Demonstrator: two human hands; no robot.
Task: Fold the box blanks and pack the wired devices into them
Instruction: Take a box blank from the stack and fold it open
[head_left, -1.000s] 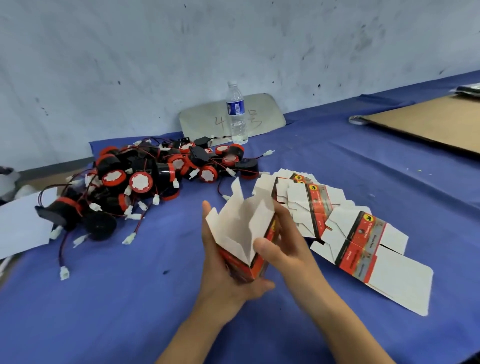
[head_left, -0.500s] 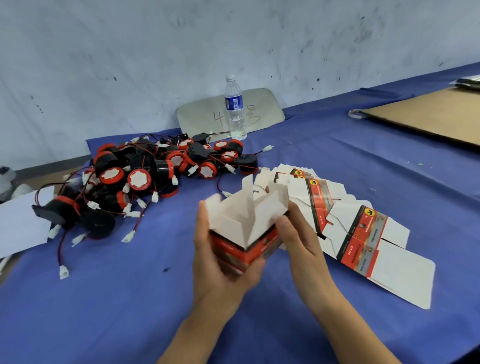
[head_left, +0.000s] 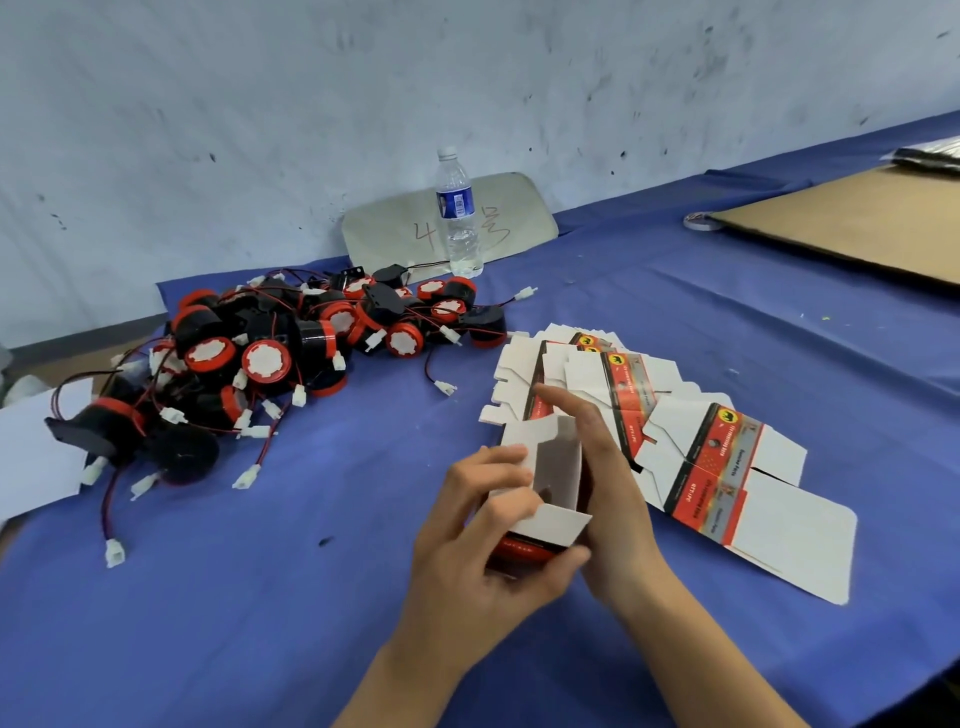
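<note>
left hand (head_left: 475, 540) gripping the half-folded box (head_left: 550, 499), right hand (head_left: 608, 488) lying flat against its far side, blanks (head_left: 691, 447) sitting just beyond the box

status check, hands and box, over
Left hand grips the box, right hand flat against its side. Box open, empty. Devices piled apart. Nothing blocking.

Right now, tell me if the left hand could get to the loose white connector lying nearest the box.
Probably not yet: the left hand holds the box. Bare blue cloth lies before the connector.
</note>
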